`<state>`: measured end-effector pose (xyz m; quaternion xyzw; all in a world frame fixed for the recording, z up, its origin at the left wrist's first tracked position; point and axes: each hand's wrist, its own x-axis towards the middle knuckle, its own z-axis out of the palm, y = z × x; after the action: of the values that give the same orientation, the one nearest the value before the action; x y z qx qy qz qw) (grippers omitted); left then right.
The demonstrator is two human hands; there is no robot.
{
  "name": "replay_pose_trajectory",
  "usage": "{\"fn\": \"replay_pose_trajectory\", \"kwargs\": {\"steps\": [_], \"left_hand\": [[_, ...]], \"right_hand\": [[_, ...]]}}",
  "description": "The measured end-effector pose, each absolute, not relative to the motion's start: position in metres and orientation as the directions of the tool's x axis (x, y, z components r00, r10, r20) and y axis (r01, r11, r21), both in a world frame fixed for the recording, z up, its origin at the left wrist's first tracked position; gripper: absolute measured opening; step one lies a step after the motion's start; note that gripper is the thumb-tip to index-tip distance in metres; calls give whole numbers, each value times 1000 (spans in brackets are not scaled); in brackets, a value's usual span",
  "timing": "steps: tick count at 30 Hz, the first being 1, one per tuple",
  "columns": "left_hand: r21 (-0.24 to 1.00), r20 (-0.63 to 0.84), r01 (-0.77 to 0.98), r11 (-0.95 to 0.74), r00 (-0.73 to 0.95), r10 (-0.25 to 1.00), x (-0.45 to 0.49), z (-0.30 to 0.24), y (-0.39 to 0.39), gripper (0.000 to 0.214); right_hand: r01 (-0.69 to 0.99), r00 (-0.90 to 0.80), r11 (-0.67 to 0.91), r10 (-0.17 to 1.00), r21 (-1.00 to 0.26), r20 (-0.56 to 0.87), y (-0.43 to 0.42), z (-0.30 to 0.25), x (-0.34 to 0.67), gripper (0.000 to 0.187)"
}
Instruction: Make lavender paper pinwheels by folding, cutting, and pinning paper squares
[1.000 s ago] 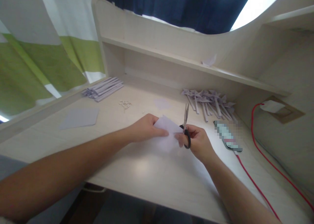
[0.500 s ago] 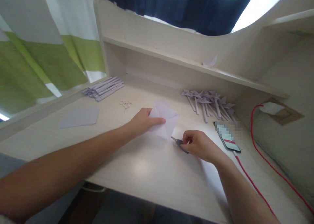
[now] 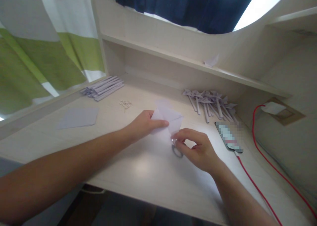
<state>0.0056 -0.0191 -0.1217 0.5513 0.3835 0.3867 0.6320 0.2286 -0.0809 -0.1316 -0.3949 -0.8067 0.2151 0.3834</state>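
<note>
My left hand (image 3: 142,123) is closed on the left edge of a folded white paper (image 3: 169,115), held tilted just above the pale desk (image 3: 138,166). My right hand (image 3: 198,146) reaches in from the right, and its thumb and forefinger pinch the paper's lower corner. Small scissors (image 3: 177,150) lie flat on the desk right under those fingers; only one handle loop shows.
A pile of folded paper pinwheels (image 3: 210,102) lies at the back right, with a phone (image 3: 229,136) and its red cable (image 3: 257,186) beside it. A stack of paper strips (image 3: 102,87), a flat sheet (image 3: 78,117) and small scraps (image 3: 125,103) lie at the left. A shelf (image 3: 185,63) runs along the back.
My right hand lowered the scissors from upright, laid them on the desk, then moved up to the paper's corner. My left hand lifted and turned the paper slightly.
</note>
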Motion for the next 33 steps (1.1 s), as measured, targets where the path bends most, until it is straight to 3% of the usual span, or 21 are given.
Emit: {"fn": "replay_pose_trajectory", "kwargs": {"steps": [13, 20, 33], "left_hand": [[997, -33, -50, 57, 392, 919, 5, -121, -20, 21], [995, -45, -59, 75, 402, 914, 6, -118, -22, 26], [998, 4, -62, 21, 368, 930, 5, -127, -17, 31]], "right_hand": [[461, -289, 464, 884, -756, 367, -80, -130, 228, 10], [311, -159, 330, 942, -891, 294, -80, -135, 227, 11], [289, -160, 302, 951, -908, 265, -78, -134, 226, 9]]}}
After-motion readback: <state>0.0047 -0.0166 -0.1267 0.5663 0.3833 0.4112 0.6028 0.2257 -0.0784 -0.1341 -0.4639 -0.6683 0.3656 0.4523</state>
